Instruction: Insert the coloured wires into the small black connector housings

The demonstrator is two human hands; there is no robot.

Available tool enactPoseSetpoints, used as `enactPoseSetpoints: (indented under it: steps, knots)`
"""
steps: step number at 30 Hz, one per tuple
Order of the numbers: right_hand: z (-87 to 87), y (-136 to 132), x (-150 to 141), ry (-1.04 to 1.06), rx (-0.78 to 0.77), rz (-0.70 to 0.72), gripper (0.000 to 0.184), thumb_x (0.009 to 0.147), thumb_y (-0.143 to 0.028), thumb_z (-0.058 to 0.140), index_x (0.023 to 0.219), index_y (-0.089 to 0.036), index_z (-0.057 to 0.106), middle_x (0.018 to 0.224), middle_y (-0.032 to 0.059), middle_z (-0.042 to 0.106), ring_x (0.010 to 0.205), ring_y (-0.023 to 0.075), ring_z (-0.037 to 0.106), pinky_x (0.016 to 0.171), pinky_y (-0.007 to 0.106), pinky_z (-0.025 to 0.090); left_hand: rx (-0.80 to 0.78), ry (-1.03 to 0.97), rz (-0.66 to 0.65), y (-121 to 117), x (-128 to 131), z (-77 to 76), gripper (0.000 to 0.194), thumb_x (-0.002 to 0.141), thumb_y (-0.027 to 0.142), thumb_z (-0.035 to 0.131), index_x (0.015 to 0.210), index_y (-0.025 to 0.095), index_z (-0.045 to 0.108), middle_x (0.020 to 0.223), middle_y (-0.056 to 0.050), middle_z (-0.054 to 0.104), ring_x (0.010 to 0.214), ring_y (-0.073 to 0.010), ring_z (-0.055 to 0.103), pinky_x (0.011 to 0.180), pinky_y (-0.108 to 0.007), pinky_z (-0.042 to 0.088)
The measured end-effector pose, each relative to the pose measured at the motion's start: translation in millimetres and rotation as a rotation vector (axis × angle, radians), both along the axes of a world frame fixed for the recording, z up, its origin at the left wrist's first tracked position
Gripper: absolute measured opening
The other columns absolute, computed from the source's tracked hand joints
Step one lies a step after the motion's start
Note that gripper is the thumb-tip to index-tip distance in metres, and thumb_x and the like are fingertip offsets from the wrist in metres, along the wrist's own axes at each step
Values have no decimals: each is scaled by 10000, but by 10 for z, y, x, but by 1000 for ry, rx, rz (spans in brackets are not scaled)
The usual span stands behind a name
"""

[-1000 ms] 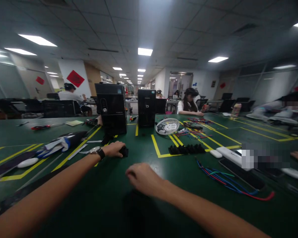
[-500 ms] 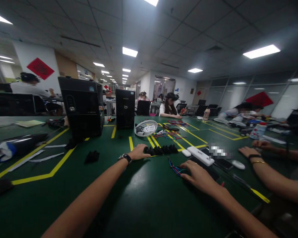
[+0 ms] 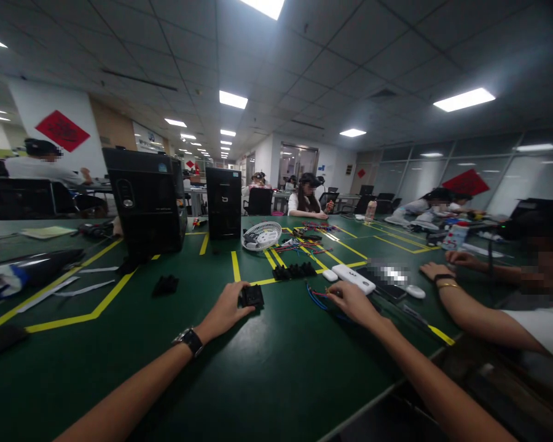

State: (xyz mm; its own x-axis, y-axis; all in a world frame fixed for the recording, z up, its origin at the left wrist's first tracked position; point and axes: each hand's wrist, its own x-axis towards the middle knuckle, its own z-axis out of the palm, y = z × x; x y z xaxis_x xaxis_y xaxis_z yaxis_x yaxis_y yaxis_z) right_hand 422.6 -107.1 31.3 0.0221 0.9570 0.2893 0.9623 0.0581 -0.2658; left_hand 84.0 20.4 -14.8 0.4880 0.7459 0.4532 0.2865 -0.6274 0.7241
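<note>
Two hands [image 3: 225,309] [image 3: 354,301]; one held block [image 3: 253,297]; one wire bundle [image 3: 315,299]

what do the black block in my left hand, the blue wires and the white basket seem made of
The black block seems matte plastic, its surface dull, though painted metal is possible. The blue wires look plastic-coated: smooth, evenly colored. The white basket is probably rigid plastic, with a thin slotted wall.

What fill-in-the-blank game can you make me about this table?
1. The left hand holds a small block coloured ____.
2. The person's hand near the blue wires is the ____ one.
3. The tall computers on the table number ____.
4. The tape lines are ____.

Missing words: black; right; two; yellow
</note>
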Motion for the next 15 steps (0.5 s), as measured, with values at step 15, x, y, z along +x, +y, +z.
enactPoseSetpoints:
  steps: [15]
  knots:
    - [183,8,25,-44,13,62,394,780,-117,510,1164,-143,592,1055,96,650,864,181,621,784,273,436,61,-21,-20,-686,-333,11,545,680,343,718,1197,267,564,1126,-81,597,1036,-276,541,927,-394,395]
